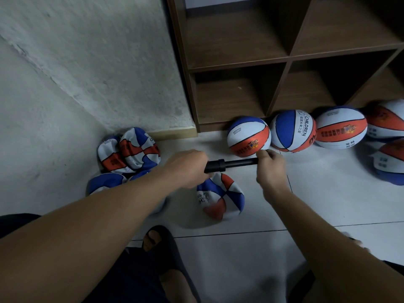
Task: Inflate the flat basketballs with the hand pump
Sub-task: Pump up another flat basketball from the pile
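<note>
We hold the black plastic hand pump (pixel 231 165) level over the crumpled red-white-blue flat basketball (pixel 219 196) | left hand (pixel 188 168) grips its handle | right hand (pixel 271 169) pinches its tip, likely readying the needle.

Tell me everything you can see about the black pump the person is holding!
The hand pump is a slim black tube, plastic by its look, lying nearly level in the air above a flat basketball. Its left end is thicker, with a ridged collar; the rest is a narrower, smooth barrel. The left hand grips the thick end, and the right hand pinches the narrow end. Both tips are hidden by the hands, so no needle shows.
</note>
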{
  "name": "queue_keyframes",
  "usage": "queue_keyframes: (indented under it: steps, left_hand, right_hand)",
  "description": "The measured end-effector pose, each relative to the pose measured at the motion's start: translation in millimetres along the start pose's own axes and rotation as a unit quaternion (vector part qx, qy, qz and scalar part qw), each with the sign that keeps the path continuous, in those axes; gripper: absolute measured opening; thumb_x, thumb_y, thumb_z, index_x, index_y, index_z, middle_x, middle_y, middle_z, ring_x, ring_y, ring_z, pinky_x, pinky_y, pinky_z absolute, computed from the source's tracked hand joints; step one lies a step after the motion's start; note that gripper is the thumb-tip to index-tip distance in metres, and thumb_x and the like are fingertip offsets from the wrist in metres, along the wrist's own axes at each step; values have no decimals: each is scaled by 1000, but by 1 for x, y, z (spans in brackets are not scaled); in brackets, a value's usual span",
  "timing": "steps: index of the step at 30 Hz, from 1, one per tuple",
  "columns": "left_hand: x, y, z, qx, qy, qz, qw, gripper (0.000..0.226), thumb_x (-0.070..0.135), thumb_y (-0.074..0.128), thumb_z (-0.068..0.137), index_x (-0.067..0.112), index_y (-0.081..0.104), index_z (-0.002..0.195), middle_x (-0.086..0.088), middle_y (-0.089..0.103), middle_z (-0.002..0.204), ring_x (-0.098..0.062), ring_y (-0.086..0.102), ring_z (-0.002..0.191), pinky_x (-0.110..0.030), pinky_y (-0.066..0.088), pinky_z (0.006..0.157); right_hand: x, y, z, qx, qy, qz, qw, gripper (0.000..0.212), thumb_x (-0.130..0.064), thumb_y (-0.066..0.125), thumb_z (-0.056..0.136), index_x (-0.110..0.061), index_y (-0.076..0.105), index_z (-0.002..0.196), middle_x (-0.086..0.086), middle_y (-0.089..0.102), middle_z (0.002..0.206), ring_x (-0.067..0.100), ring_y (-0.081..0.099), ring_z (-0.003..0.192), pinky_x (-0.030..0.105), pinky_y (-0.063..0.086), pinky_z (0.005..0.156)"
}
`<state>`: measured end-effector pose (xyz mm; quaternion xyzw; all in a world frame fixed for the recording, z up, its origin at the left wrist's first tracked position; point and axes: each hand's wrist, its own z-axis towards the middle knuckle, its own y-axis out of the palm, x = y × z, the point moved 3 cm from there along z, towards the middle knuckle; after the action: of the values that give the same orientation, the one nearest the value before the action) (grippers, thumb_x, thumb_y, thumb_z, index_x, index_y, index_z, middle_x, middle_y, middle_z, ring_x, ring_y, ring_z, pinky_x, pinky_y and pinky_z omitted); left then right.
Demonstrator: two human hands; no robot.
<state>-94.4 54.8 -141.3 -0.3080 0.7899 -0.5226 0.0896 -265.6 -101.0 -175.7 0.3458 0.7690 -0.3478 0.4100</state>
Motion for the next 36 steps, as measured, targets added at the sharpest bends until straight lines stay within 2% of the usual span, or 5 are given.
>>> queue_keyframes:
  steps: [7,17,23,27,36]
  left_hand:
    - [1,4,0,9,8,14,1000,25,49,71,99,28,68,86,2,69,76,-21,67,65,-34,50,57]
    - [1,9,1,-2,13,27,1000,17,41,73,98,25,68,91,2,67,78,-19,66,64,-33,45,56]
    - [-8,-5,0,4,-15,-12,1000,33,53,72,99,24,69,83,2,68,73,-17,65,63,-31,44,56]
    - [-15,-8,-3,9,-40,-39,998,34,48,73,101,18,71,84,2,65,69,-15,59,57,-29,39,52]
    - [-11,6,-4,26,4,82,996,38,50,66,103,26,56,76,2,63,73,-19,62,61,-33,48,55]
  right_hand:
    - [-5,39,-32,-43,-53,9,998,24,-30,53,110,-13,68,105,11,70,95,22,61,88,40,49,79]
    - [7,54,-37,-119,-32,-15,992,36,-46,52,111,-15,65,100,7,64,85,20,58,79,45,52,78]
    - [2,17,-11,-113,-37,65,991,43,-54,62,106,-13,65,120,-1,55,88,16,53,77,32,50,68]
    - [-2,-12,12,-72,-41,122,989,35,-46,58,109,-16,51,95,-1,40,73,15,36,66,34,39,62]
    - [28,33,-13,-93,39,107,989,19,-36,49,108,-20,58,101,0,45,69,18,42,61,35,37,56]
